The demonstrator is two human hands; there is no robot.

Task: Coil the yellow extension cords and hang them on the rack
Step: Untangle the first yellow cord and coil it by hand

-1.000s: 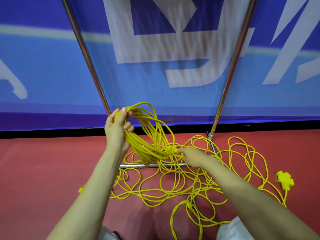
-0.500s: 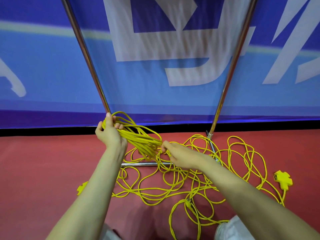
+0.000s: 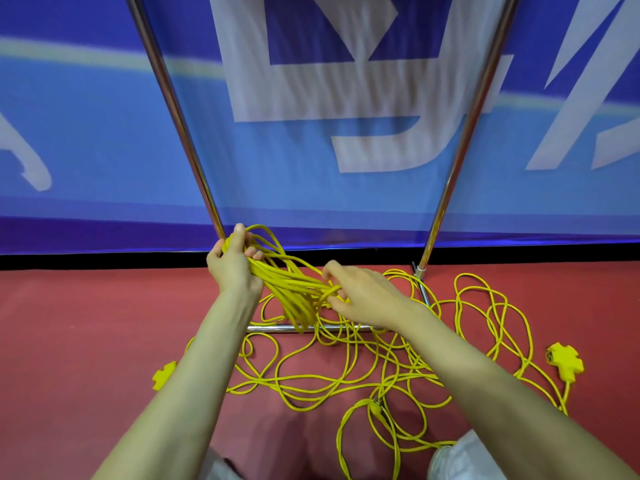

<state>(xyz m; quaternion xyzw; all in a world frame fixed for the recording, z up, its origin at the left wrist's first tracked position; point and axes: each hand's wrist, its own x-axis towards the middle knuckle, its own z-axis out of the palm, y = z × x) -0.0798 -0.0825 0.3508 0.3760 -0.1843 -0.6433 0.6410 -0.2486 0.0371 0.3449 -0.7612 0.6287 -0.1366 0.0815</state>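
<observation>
Red floor (image 3: 86,341), blue banner (image 3: 104,150) behind, yellow cords (image 3: 346,372) sprawled across it

Our coil (image 3: 294,289) no longer arches up in wide loops at centre frame; its strands are now drawn into a flat, tight bundle between our left hand (image 3: 235,268) and right hand (image 3: 363,296). The right hand has slid a little left, with its thumb lifted off the strands. At lower left, more of the socket block (image 3: 164,374) shows.

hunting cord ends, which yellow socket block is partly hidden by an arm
The left socket block, behind the left forearm; the right socket block lies fully visible.
</observation>
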